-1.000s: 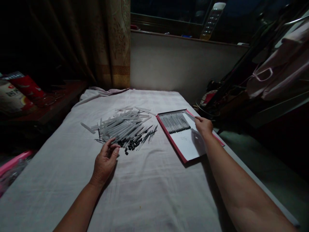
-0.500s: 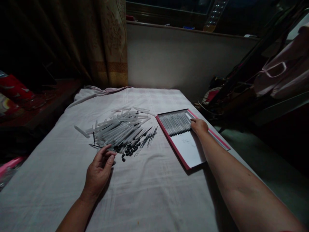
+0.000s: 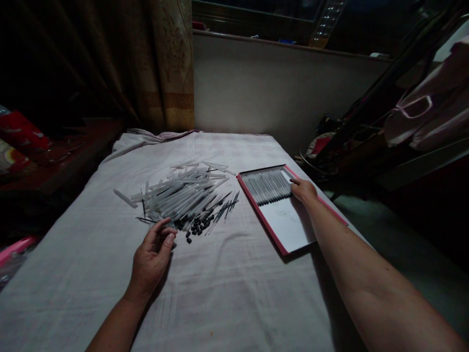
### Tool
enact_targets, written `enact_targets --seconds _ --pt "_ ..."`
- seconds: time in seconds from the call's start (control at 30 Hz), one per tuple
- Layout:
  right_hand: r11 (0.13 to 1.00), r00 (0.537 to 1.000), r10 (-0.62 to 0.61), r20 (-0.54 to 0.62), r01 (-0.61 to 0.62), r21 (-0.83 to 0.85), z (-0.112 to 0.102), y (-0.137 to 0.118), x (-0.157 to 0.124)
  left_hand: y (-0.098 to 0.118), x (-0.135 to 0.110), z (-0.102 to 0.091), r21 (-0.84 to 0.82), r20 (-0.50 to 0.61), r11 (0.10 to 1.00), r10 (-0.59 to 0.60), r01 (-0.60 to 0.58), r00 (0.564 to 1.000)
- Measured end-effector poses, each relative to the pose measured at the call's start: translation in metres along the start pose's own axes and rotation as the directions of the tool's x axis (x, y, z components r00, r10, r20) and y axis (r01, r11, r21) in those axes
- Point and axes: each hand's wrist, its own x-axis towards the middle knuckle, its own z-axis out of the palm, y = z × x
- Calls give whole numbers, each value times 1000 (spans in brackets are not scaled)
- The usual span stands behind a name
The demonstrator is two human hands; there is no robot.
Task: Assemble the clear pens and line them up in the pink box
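Note:
My left hand [image 3: 154,259] rests at the near edge of a loose pile of clear pen barrels [image 3: 176,195], its fingers loosely bent and apart, with nothing visible in them. Small black pen caps [image 3: 200,225] and thin dark refills [image 3: 225,210] lie at the pile's near right side. To the right is a shallow, red-edged open box [image 3: 266,225]. A row of clear pens with black ends [image 3: 267,186] fills its far part, side by side. At that row's right end my right hand [image 3: 304,189] is closed, thumb toward the pens; whatever its fingers grip is hidden.
A white cloth [image 3: 220,293] covers the table. Behind stand a pale wall [image 3: 249,83] and a patterned curtain [image 3: 172,58]. A dark side table [image 3: 73,151] with a red object is on the left. Pink fabric [image 3: 417,112] hangs at the right.
Both hands keep almost the same places. The view has shifted slightly, and my right forearm sits a little differently over the box's right edge.

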Motion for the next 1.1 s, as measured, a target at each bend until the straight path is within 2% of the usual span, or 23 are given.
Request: enact_targets --seconds 0.2,0.3,0.33,0.4,0.53,0.6,0.67,0.73,0.77,0.87,1.1 --pt "994 993 -104 -49 105 15 -19 -27 -10 1 -1 -2 31 -89 1000 5 -2 996" --pt "967 965 -245 -90 250 53 -24 -58 -22 1 2 -5 12 -134 1000 5 -4 991" --pt "931 932 -342 -119 353 90 -24 -71 -30 1 3 -6 -1 -146 1000 4 -4 989" --pt "819 834 -530 -150 550 163 -20 -99 -51 1 5 -7 -29 -176 1000 -2 -4 984" --pt "570 586 -810 -16 793 217 -1 -155 -110 -1 10 -10 -80 -225 997 -17 -1 974" --pt "448 454 -890 33 861 242 11 -177 -139 -3 12 -11 -105 -240 994 -26 0 971" --pt "359 350 -933 82 904 233 21 -194 -162 -5 13 -11 -130 -246 992 -39 6 968" --pt "285 266 -957 113 934 215 28 -206 -178 -7 14 -11 -146 -245 989 -47 11 968" --pt "263 242 -963 121 944 199 31 -210 -183 -7 15 -11 -151 -243 989 -49 12 969" --pt "249 229 -962 149 960 132 34 -217 -191 -6 15 -10 -158 -234 987 -51 14 971" --pt "276 263 -943 205 961 37 30 -217 -198 -8 15 -9 -159 -220 987 -50 14 974"
